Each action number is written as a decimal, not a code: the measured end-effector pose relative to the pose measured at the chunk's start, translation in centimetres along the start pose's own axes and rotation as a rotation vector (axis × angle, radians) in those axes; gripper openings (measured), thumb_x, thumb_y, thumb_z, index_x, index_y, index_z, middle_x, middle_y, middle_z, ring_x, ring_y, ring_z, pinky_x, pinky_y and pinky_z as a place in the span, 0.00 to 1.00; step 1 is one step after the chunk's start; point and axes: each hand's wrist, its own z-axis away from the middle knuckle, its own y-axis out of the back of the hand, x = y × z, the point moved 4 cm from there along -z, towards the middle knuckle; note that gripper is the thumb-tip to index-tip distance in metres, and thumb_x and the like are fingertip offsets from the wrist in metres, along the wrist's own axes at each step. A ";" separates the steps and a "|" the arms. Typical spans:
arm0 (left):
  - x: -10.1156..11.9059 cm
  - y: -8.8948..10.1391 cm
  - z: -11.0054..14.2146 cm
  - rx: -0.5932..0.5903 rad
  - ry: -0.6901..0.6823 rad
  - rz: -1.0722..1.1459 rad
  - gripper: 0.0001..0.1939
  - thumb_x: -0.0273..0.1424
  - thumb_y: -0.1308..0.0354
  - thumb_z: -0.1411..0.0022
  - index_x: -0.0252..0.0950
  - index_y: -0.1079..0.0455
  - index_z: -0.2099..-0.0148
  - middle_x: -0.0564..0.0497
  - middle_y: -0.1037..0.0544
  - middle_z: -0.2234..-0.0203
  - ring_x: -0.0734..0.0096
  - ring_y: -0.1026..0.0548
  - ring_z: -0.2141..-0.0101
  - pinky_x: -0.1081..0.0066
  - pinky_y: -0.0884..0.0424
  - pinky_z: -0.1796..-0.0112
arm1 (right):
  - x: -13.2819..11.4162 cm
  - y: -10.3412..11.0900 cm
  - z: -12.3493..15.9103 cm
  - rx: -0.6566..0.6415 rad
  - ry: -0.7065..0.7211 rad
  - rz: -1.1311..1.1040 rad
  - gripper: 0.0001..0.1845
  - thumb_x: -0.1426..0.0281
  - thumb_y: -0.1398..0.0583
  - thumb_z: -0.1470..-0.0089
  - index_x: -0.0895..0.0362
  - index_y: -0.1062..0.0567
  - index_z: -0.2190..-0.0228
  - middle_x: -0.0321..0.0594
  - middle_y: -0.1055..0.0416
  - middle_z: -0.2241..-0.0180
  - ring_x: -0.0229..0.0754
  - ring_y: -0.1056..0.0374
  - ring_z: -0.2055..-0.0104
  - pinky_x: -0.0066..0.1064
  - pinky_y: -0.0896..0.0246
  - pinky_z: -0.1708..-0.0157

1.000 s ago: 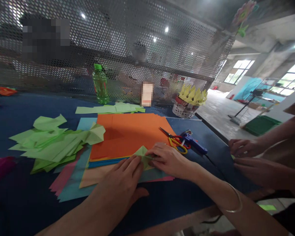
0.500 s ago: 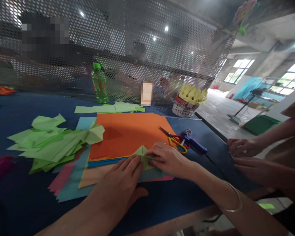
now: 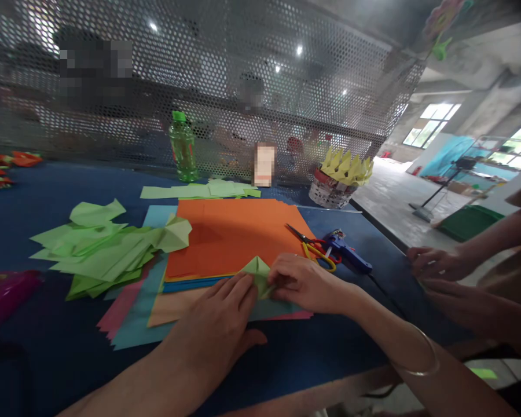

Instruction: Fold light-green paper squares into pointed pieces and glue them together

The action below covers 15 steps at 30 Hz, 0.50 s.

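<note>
A small folded piece of light green paper (image 3: 259, 270) with a pointed top and a centre crease lies on the stacked coloured sheets. My left hand (image 3: 228, 310) rests flat on its left side, fingers stretched forward and thumb out to the side. At the paper's right edge, the bent fingers of my right hand (image 3: 301, 281) pinch it, the fingertips partly hidden. Beneath are an orange sheet stack (image 3: 234, 231) and blue, peach and pink sheets. Scissors (image 3: 312, 249) with red and yellow handles lie beyond my right hand, beside a blue glue gun (image 3: 345, 252).
Loose green paper pieces (image 3: 99, 249) are heaped at left, near a magenta object (image 3: 11, 295). A green bottle (image 3: 183, 147), a folded-paper basket (image 3: 336, 185) and a perforated metal screen (image 3: 226, 69) stand at the back. Another person's hands (image 3: 438, 269) are at the right edge.
The view has swung slightly left, so things sit further right. My right fingers have curled more at the green paper's right edge. My left hand still presses on it.
</note>
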 end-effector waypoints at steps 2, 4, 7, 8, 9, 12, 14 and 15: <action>0.0 0.2 0.0 -0.010 0.010 0.018 0.25 0.35 0.33 0.39 0.30 0.31 0.43 0.36 0.27 0.44 0.44 0.27 0.46 0.49 0.29 0.47 | -0.1 0.0 0.1 0.000 -0.004 -0.024 0.07 0.77 0.34 0.46 0.57 0.27 0.66 0.36 0.31 0.67 0.39 0.34 0.65 0.28 0.39 0.64; 0.1 0.4 -0.1 -0.021 0.013 0.026 0.25 0.35 0.33 0.39 0.30 0.30 0.44 0.36 0.27 0.44 0.44 0.28 0.46 0.49 0.30 0.46 | -0.1 0.0 0.1 0.001 -0.004 -0.050 0.07 0.79 0.36 0.46 0.57 0.28 0.67 0.35 0.32 0.68 0.38 0.35 0.66 0.26 0.40 0.66; 0.2 0.6 -0.2 -0.041 0.014 0.023 0.23 0.35 0.34 0.38 0.30 0.30 0.44 0.37 0.27 0.44 0.45 0.28 0.46 0.50 0.30 0.46 | -0.1 0.0 0.2 0.000 -0.011 -0.096 0.07 0.80 0.38 0.45 0.57 0.28 0.68 0.34 0.31 0.68 0.36 0.35 0.67 0.25 0.41 0.66; 0.2 0.7 -0.3 -0.047 0.015 0.023 0.22 0.35 0.35 0.37 0.31 0.30 0.44 0.37 0.27 0.45 0.45 0.27 0.46 0.50 0.30 0.47 | -0.1 0.1 0.2 0.003 -0.019 -0.112 0.07 0.81 0.38 0.45 0.57 0.27 0.67 0.34 0.31 0.68 0.36 0.34 0.67 0.25 0.41 0.67; 0.2 0.7 -0.3 -0.054 0.019 0.025 0.21 0.35 0.35 0.36 0.31 0.30 0.45 0.37 0.27 0.45 0.45 0.27 0.47 0.50 0.30 0.47 | 0.0 0.1 0.2 0.008 -0.031 -0.127 0.08 0.81 0.39 0.45 0.57 0.27 0.67 0.33 0.31 0.68 0.35 0.34 0.68 0.24 0.41 0.67; 0.2 0.9 -0.3 -0.080 0.033 0.040 0.18 0.35 0.37 0.35 0.32 0.29 0.46 0.38 0.26 0.47 0.45 0.26 0.49 0.49 0.29 0.49 | 0.2 0.1 0.2 0.025 -0.079 -0.168 0.08 0.81 0.39 0.45 0.56 0.27 0.67 0.30 0.32 0.71 0.32 0.35 0.70 0.23 0.42 0.68; 0.2 1.0 -0.3 -0.090 0.037 0.055 0.17 0.34 0.38 0.34 0.31 0.29 0.46 0.38 0.26 0.48 0.45 0.27 0.49 0.48 0.29 0.50 | 0.3 0.0 0.2 0.035 -0.095 -0.178 0.08 0.81 0.39 0.45 0.56 0.27 0.67 0.29 0.32 0.72 0.32 0.36 0.72 0.23 0.42 0.68; 0.2 1.0 -0.2 -0.088 0.037 0.061 0.17 0.34 0.38 0.34 0.31 0.29 0.46 0.38 0.26 0.47 0.46 0.27 0.49 0.48 0.29 0.50 | 0.3 0.0 0.2 0.037 -0.093 -0.175 0.08 0.81 0.39 0.45 0.56 0.27 0.67 0.30 0.32 0.72 0.32 0.36 0.71 0.23 0.42 0.68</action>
